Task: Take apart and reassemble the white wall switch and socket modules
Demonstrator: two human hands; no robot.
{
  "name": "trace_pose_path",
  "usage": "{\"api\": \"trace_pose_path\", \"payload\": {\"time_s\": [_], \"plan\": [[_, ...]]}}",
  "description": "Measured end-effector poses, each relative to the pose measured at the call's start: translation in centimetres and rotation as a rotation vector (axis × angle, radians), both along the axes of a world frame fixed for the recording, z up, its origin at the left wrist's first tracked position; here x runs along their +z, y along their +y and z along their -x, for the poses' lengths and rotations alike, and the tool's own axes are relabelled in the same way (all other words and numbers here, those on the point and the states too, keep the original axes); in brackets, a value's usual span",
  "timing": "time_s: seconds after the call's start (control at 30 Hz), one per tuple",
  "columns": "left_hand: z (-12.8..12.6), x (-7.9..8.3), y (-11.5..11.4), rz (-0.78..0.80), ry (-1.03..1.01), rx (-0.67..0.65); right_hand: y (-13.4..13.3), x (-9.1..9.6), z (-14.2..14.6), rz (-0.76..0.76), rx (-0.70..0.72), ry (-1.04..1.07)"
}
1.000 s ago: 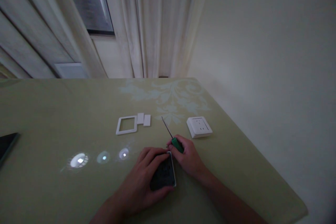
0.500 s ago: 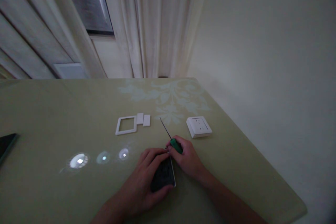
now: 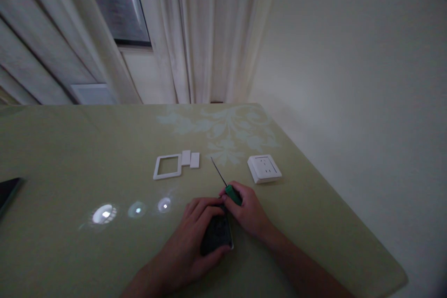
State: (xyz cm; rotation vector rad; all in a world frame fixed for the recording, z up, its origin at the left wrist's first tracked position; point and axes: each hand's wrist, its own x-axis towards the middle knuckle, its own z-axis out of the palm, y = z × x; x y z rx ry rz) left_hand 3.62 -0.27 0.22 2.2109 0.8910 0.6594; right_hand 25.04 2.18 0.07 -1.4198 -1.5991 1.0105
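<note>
My left hand (image 3: 195, 237) is curled round a dark rectangular piece with a pale rim (image 3: 216, 233), thumb at its near edge and fingers at its far edge. My right hand (image 3: 246, 207) is closed on a screwdriver (image 3: 233, 194) with a green handle. Its thin metal shaft points up and away to the left, clear of the dark piece. The right fingertips meet at the far corner of that piece, close to the left fingertips. Whatever small thing may be pinched there is too small to make out.
Beyond my hands lie a white square frame (image 3: 167, 178) and two small white plates (image 3: 190, 159) beside it. A white socket box (image 3: 266, 168) stands to the right. At the far left is the corner of a dark flat object (image 3: 9, 193). A wall runs along the table's right side.
The screwdriver and the right fingers have shifted very slightly left. My left hand still holds the dark piece in the same place.
</note>
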Motion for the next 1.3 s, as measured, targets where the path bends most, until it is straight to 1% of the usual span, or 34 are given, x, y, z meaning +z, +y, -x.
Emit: {"api": "trace_pose_path", "payload": {"time_s": [0.23,0.33,0.4,0.47,0.57,0.6,0.67,0.77,0.83,0.9,0.97,1.07,1.17,1.3], "plan": [[-0.2,-0.1,0.0,-0.011,-0.006,0.009,0.3,0.1,-0.3,-0.005,0.001,0.025],[0.2,0.2,0.2,-0.008,0.010,-0.008,0.4,0.2,-0.4,-0.004,-0.025,0.067],[0.9,0.7,0.6,0.030,0.045,0.011,0.4,0.5,-0.6,-0.010,-0.040,0.110],[1.8,1.2,1.1,0.104,0.098,0.048,0.3,0.9,-0.8,-0.031,-0.057,0.145],[3.0,1.8,1.7,0.203,0.160,0.053,0.0,2.3,-1.0,-0.089,-0.043,0.127],[3.2,1.9,1.8,0.217,0.164,0.044,-0.1,3.0,-1.0,-0.113,-0.009,0.096],[3.3,2.0,2.0,0.221,0.145,0.027,-0.1,4.8,-0.8,-0.169,0.112,-0.022],[3.1,1.5,2.1,0.177,0.082,0.017,0.2,7.9,0.2,-0.249,0.365,-0.291],[2.9,0.9,2.1,0.132,0.037,0.026,0.9,9.6,0.9,-0.298,0.513,-0.434],[2.7,0.5,2.1,0.102,-0.002,0.048,1.6,10.7,1.6,-0.300,0.587,-0.508],[2.5,0.3,2.0,0.097,-0.026,0.064,2.3,11.1,2.0,-0.302,0.641,-0.541],[2.2,0.6,2.0,0.107,-0.033,0.056,3.0,10.7,2.0,-0.289,0.711,-0.568],[1.9,1.0,1.9,0.121,-0.043,0.038,3.3,10.3,1.7,-0.241,0.736,-0.608],[1.8,1.2,1.7,0.155,-0.050,0.057,3.2,10.4,1.5,-0.192,0.766,-0.614]]}}
